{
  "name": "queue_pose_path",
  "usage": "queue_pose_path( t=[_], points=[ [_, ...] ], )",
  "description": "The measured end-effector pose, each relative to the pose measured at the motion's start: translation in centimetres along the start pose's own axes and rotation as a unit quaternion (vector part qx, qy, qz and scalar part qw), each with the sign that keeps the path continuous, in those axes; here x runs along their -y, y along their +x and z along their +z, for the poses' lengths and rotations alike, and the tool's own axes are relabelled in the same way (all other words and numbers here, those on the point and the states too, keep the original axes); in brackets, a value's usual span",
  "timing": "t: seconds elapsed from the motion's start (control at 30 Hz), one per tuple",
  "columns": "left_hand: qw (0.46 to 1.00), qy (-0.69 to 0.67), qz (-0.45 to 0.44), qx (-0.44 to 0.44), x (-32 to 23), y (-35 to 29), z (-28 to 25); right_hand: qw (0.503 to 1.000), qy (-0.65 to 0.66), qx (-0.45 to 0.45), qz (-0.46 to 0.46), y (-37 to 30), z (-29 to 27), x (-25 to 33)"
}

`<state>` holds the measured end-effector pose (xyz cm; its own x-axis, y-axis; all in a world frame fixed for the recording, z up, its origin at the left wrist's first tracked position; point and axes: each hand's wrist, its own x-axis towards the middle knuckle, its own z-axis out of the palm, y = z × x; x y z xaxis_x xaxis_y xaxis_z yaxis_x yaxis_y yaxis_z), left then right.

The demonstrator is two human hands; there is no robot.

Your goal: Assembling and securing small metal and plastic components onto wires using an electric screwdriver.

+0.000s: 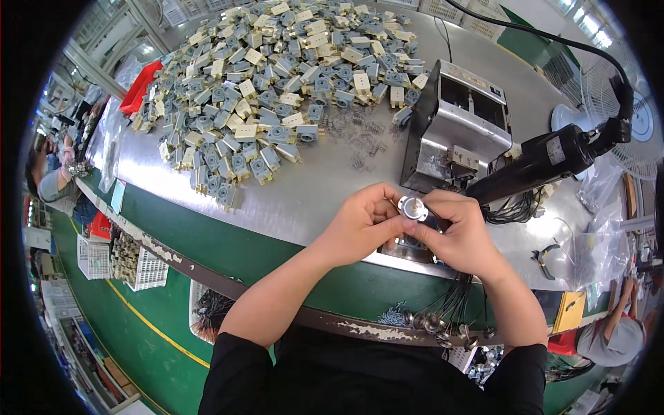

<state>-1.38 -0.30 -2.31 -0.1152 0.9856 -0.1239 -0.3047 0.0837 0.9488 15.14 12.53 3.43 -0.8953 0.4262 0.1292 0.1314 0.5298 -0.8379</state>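
Close to the table's front edge, my left hand (366, 223) and my right hand (458, 229) meet around a small round silver metal part (413, 208). It has flange ears at its sides and a brass-coloured centre that faces up. Both thumbs press at its near edge, and the fingers of both hands are closed about it. My hands hide its underside. Beneath them, partly covered, a shiny metal block (408, 250) sits at the table edge. Just beyond my right hand stands a boxy metal machine (462, 128).
A large heap of grey and cream switch-like parts (270, 83) covers the far left, with loose springs (360, 135) beside it. A black cylindrical tool (539, 162) slants in at right, near pliers (546, 261). Wired round metal parts (436, 324) and screws (394, 315) lie along the front ledge.
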Motion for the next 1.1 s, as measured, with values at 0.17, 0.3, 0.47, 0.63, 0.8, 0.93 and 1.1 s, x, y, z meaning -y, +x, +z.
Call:
queue_pose_path(
  t=[0.17, 0.3, 0.47, 0.63, 0.8, 0.93, 1.1],
  points=[
    [0.997, -0.055, 0.051, -0.035, 1.2, -0.3, -0.5, 0.999, -0.040, -0.012, -0.006, 0.0, -0.4, 0.9],
    [0.997, -0.015, 0.059, -0.056, 1.2, -0.7, -0.7, 0.997, -0.061, -0.024, -0.044, 0.0, -0.2, 0.6],
    [0.992, -0.021, 0.086, -0.086, 0.6, -1.0, -0.4, 0.997, -0.068, -0.010, -0.020, 0.0, -0.5, 0.5],
    [0.983, 0.043, 0.145, -0.103, 1.0, -1.1, -0.4, 0.998, -0.050, -0.007, -0.026, 0.2, -0.3, 0.2],
    [0.949, 0.006, 0.216, -0.231, 1.1, -0.1, -1.1, 0.995, -0.089, -0.020, -0.032, 0.5, 0.0, 0.1],
    [0.949, -0.111, 0.167, -0.243, 2.6, 0.5, -4.5, 0.988, -0.145, -0.051, -0.020, 1.3, 2.0, -1.8],
    [0.965, -0.116, 0.167, -0.165, 2.1, 0.2, -4.6, 0.990, -0.137, -0.010, -0.025, 1.5, 1.2, -0.6]
  ],
)
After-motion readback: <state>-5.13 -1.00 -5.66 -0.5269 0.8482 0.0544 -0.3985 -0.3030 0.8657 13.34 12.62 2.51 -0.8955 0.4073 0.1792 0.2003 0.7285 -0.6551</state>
